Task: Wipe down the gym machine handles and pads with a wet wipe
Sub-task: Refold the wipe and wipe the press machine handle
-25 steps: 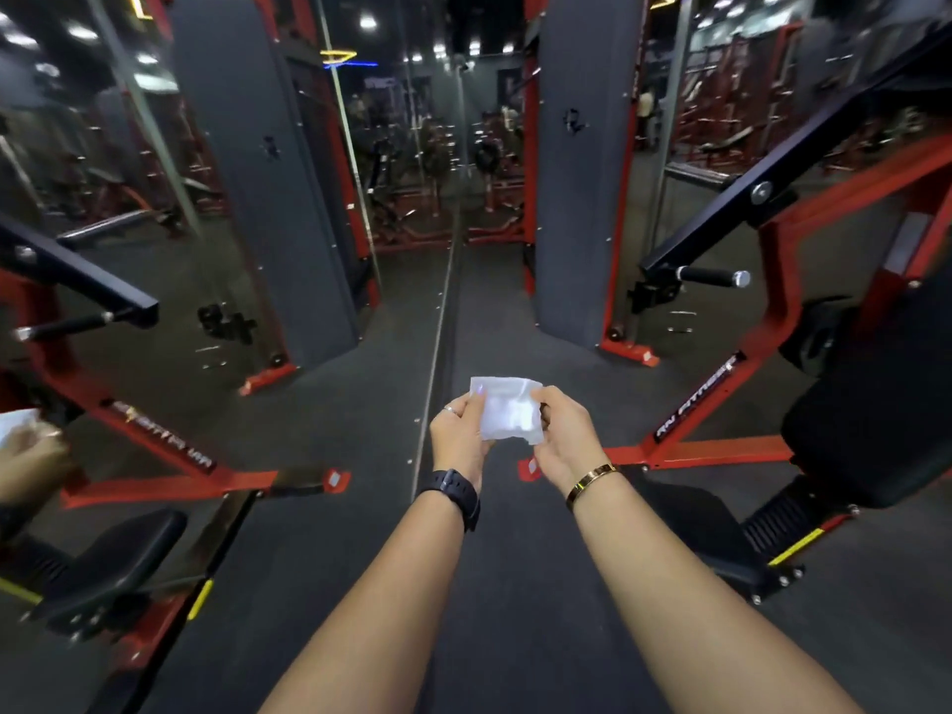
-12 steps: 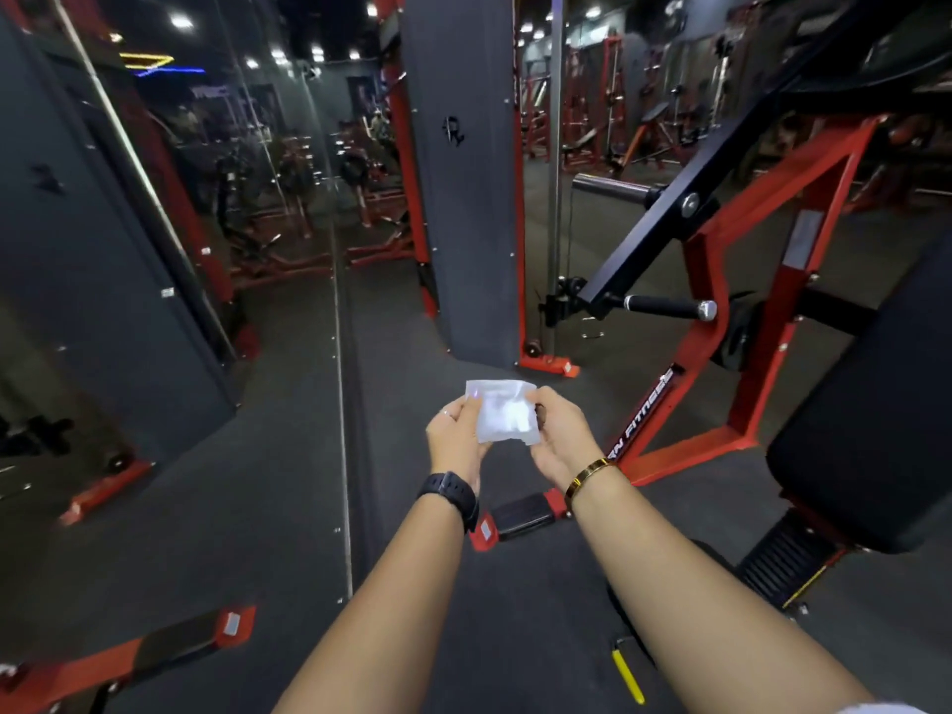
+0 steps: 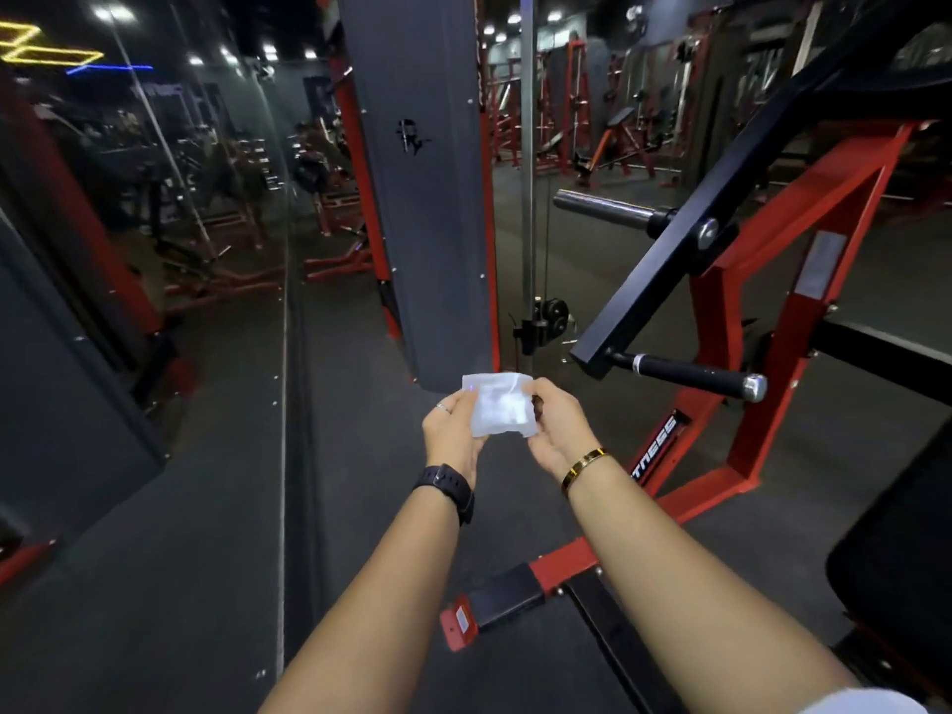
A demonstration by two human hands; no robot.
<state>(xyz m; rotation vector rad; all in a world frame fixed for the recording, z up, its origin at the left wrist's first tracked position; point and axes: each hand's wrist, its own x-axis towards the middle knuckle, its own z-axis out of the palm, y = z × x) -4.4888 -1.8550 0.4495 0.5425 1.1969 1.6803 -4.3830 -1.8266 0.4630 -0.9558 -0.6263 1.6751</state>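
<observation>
A white wet wipe [image 3: 500, 405] is stretched between both hands at the centre of the view. My left hand [image 3: 453, 430] pinches its left edge and my right hand [image 3: 556, 430] pinches its right edge. The red and black gym machine stands to the right. Its black handle [image 3: 685, 374] with a chrome end cap sticks out a little to the right of the wipe and slightly higher. A black pad [image 3: 896, 553] fills the lower right edge, only partly in view.
A chrome weight peg [image 3: 602, 209] juts out above the handle. A tall grey weight-stack column [image 3: 422, 188] stands straight ahead. A mirror wall [image 3: 129, 249] covers the left side. The machine's red base foot [image 3: 494, 605] lies on the dark floor below my arms.
The view has swung right: the machine's handle and frame now sit closer and larger, while the mirror has slid left. Both hands keep the same hold on the wipe.
</observation>
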